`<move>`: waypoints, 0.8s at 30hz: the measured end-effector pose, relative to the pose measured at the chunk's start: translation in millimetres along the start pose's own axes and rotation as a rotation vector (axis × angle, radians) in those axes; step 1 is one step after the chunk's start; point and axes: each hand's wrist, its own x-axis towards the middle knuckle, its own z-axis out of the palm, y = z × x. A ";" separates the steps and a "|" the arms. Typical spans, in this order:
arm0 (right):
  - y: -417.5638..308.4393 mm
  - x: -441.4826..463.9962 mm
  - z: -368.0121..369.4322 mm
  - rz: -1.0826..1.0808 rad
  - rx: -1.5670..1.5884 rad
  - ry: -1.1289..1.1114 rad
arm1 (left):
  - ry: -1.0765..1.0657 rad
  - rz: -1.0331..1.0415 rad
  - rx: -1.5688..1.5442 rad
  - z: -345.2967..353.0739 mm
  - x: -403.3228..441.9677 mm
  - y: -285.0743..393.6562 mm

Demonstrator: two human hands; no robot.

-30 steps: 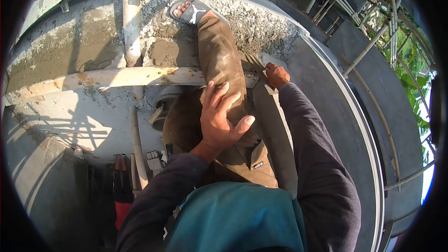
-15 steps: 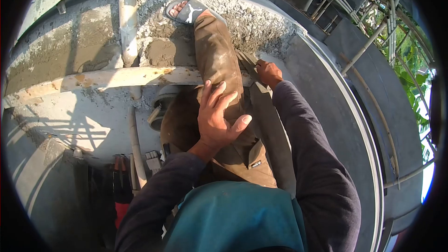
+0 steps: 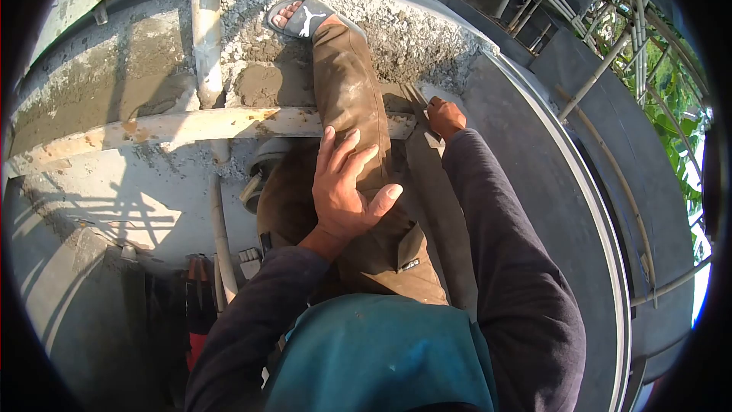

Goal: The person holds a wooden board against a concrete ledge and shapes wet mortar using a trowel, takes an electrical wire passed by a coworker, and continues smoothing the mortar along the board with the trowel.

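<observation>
My right hand (image 3: 446, 117) is closed round a plastering trowel (image 3: 415, 97), its thin grey blade seen nearly edge-on. The blade lies over wet mortar (image 3: 398, 99) beside my knee, at the end of a pale wooden board (image 3: 259, 122); the handle is hidden in my fist. My left hand (image 3: 347, 187) is open, fingers spread, above my brown trouser leg (image 3: 352, 99); whether it touches the cloth I cannot tell. My sandalled foot (image 3: 301, 17) stands on the rough, crumbly ledge past the board.
A grey pipe (image 3: 207, 30) rises through the ledge on the left. A round bucket-like container (image 3: 263, 160) is partly hidden behind my leg. To the right curves a smooth grey wall (image 3: 526, 152) with a pale edge strip. Bamboo poles (image 3: 602, 69) stand beyond it.
My right hand and the trowel have shifted slightly right, away from my leg. My left hand stays spread over the leg, a little further left in view.
</observation>
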 end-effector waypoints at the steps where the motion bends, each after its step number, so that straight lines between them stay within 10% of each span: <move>1: -25.6 -5.6 -8.8 -0.034 0.026 -0.017 | 0.004 0.005 0.010 -1.4 0.1 -0.5; 5: -82.7 -34.1 -15.1 -0.356 0.083 -0.029 | 0.054 0.064 0.027 -8.4 5.5 2.5; 16: -7.9 -103.5 -35.7 -0.232 -0.206 0.022 | 0.323 0.369 -0.143 16.3 -14.5 61.6; 24: -38.1 -149.7 -119.2 -0.453 -0.430 0.227 | 0.533 0.031 0.009 -79.3 -172.1 -15.6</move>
